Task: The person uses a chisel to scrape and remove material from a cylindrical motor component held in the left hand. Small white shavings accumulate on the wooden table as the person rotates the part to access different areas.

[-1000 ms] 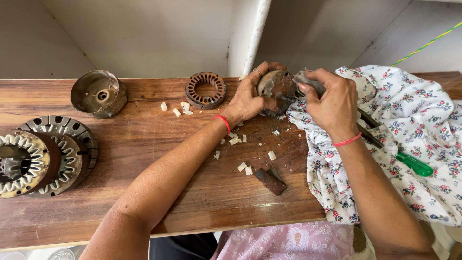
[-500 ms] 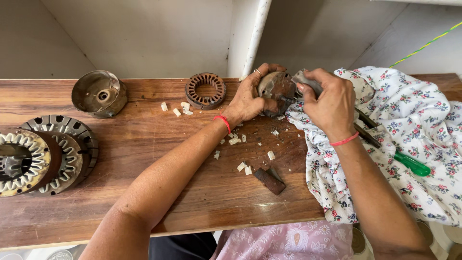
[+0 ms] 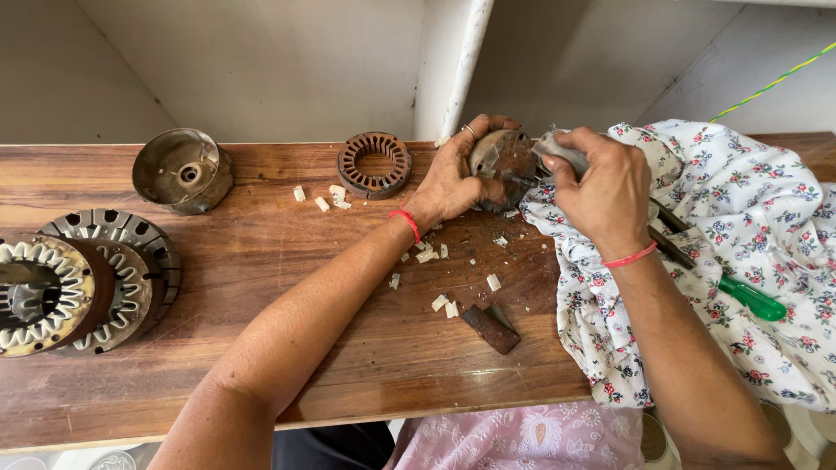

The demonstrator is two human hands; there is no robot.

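Rust-brown and worn, the round motor part (image 3: 501, 165) sits at the far edge of the wooden bench (image 3: 261, 261), right of centre, and your left hand (image 3: 453, 178) wraps around it with fingers curled closed over its rim. Your right hand (image 3: 605, 187) is clenched on a grey metal tool (image 3: 557, 150) whose tip meets the part's right side; what the tip is doing at the contact is hidden by your knuckles. Judging by that grip, keep the part pressed down against the bench so it cannot roll, keep your left fingertips behind the tool's line rather than ahead of it, and work in short, controlled strokes. Pale chips (image 3: 440, 303) lie scattered on the wood near your left wrist, and a small dark wedge (image 3: 492, 329) rests just nearer to you. A flowered cloth (image 3: 749, 226) spreads over the right end of the bench, with a green-handled screwdriver (image 3: 749, 300) lying on it. Further left stand a slotted ring (image 3: 374, 164), a bowl-shaped metal housing (image 3: 181, 170) and, at the far left, stacked toothed stator cores (image 3: 78, 278), all well apart from your hands.
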